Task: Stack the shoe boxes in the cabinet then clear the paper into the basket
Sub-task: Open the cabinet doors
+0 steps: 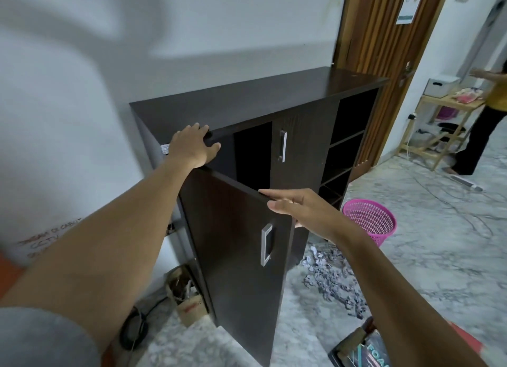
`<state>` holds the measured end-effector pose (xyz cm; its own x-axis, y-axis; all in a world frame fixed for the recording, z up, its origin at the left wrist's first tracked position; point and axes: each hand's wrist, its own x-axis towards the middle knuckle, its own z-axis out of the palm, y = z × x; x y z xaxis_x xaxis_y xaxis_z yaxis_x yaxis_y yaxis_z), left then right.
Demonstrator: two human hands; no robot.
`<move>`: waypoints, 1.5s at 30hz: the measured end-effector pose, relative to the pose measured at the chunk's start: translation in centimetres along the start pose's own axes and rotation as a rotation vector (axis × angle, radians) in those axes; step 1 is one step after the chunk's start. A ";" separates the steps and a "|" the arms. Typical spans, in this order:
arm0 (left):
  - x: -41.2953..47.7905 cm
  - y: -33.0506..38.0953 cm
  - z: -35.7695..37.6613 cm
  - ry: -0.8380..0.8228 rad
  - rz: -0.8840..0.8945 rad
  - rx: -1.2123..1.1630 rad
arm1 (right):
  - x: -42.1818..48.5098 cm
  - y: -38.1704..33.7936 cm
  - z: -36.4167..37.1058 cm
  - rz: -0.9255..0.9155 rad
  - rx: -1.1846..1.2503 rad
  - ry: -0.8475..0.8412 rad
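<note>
Left hand (192, 144): laid flat, fingers straight, on the cabinet (260, 98) top's front edge.
Right hand (299, 210): top corner of the open door (233, 243) is pinched between thumb and fingers.
Paper (329, 279): strewn below the right hand.
Basket (370, 221): stood just right of it.

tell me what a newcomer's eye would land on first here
The dark cabinet against the white wall fills the middle, the left hand resting on its top front edge and the right hand holding the top corner of its open door. On the floor to its right stands a bright pink basket, with shredded paper strewn nearer the camera.
</note>
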<state>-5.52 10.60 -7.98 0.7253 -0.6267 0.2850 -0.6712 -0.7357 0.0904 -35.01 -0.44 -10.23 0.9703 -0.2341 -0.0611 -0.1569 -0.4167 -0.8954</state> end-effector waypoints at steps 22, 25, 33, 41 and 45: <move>-1.3 -0.6 -0.9 -0.061 0.035 -0.090 | 2.8 -2.4 9.5 -0.108 0.250 -0.175; -0.7 -0.1 -0.8 -0.044 0.018 -0.068 | 3.7 -1.1 8.7 -0.128 0.304 -0.050; 2.8 1.8 0.4 -0.076 0.043 -0.009 | 10.0 5.1 2.4 -0.029 0.246 0.523; 8.8 6.6 1.8 -0.159 0.023 -0.076 | 20.0 9.5 -7.1 0.033 0.098 0.620; 11.7 9.4 2.9 -0.148 0.034 -0.050 | 25.2 11.2 -9.7 0.053 0.021 0.663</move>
<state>-2.91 -4.41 -6.52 0.7143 -0.6847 0.1448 -0.6998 -0.7022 0.1314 -14.06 -19.53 -17.51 0.6414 -0.7474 0.1729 -0.1913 -0.3741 -0.9075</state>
